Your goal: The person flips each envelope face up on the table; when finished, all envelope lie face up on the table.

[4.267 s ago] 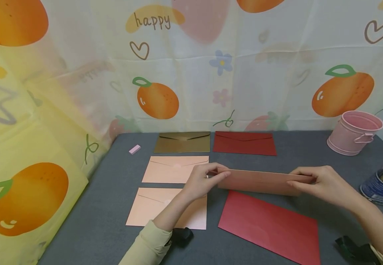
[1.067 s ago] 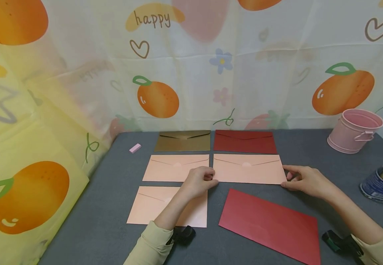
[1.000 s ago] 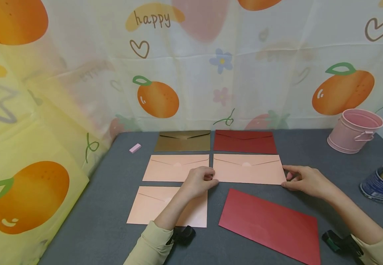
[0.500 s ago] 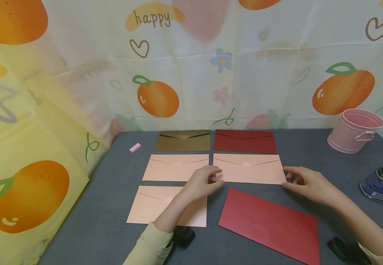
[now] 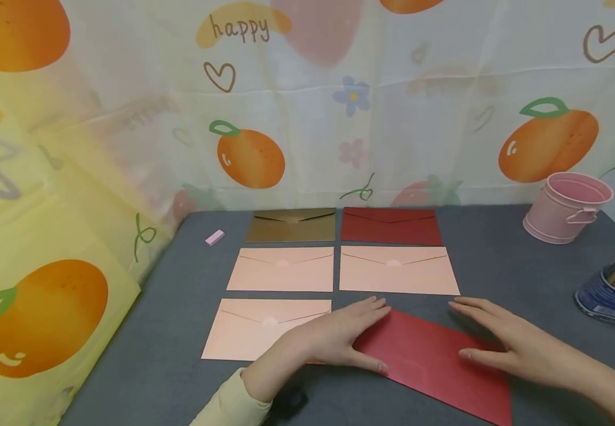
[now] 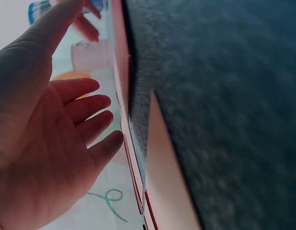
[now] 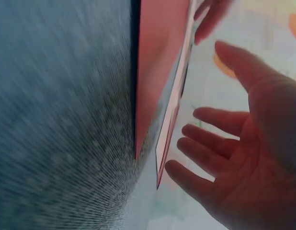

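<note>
A large red envelope (image 5: 435, 361) lies slanted on the grey table, its plain side up. My left hand (image 5: 334, 334) is spread over its left corner in the head view; in the left wrist view that hand (image 6: 57, 129) holds nothing. Over the envelope's right part my right hand (image 5: 531, 349) hovers with fingers apart, and the right wrist view shows its palm (image 7: 253, 139) bare. Beyond the hands lie a pale pink envelope (image 5: 399, 278) and another pale pink envelope (image 5: 281, 278). A third pink envelope (image 5: 238, 337) is partly hidden by my left forearm.
At the back lie an olive envelope (image 5: 291, 231) and a dark red envelope (image 5: 391, 232). A small pink block (image 5: 214, 237) sits at the left. To the right stand a pink bucket (image 5: 563, 213) and a blue tin (image 5: 608, 299) holding long sticks.
The right-hand pink envelope, earlier held up in both hands, was laid flat in the second row and let go. Both hands have since come nearer, over the large red envelope.
</note>
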A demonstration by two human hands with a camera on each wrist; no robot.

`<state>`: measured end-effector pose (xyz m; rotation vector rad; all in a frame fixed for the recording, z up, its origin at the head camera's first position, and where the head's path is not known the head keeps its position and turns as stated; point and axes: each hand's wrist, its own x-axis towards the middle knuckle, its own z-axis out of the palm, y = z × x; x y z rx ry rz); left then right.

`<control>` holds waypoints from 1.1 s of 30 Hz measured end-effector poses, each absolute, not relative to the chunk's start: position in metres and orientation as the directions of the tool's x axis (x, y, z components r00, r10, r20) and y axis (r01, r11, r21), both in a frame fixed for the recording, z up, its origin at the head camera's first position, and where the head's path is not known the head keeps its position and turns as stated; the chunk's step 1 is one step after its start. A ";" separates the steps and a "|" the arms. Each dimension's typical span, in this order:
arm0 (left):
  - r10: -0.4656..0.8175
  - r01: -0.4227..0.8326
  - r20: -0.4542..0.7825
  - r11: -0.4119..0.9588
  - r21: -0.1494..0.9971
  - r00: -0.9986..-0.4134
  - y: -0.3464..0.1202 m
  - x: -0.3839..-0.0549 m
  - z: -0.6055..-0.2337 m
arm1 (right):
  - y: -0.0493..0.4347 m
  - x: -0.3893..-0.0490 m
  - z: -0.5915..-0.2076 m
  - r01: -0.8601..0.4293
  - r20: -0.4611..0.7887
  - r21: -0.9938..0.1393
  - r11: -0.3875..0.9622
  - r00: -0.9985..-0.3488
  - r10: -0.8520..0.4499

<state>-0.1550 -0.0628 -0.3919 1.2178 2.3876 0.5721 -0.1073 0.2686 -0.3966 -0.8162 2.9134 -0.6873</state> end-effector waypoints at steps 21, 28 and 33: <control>0.818 0.722 -0.235 0.574 0.386 -0.525 -0.065 -0.149 -0.394 | 0.273 -0.074 -0.421 -0.468 -0.177 -0.497 0.731 -0.770 -0.613; 0.830 0.750 -0.201 0.557 0.357 -0.520 -0.067 -0.149 -0.394 | 0.271 -0.075 -0.420 -0.508 -0.154 -0.449 0.735 -0.766 -0.624; 0.837 0.771 -0.188 0.546 0.328 -0.513 -0.067 -0.148 -0.394 | 0.269 -0.077 -0.418 -0.495 -0.183 -0.449 0.744 -0.764 -0.619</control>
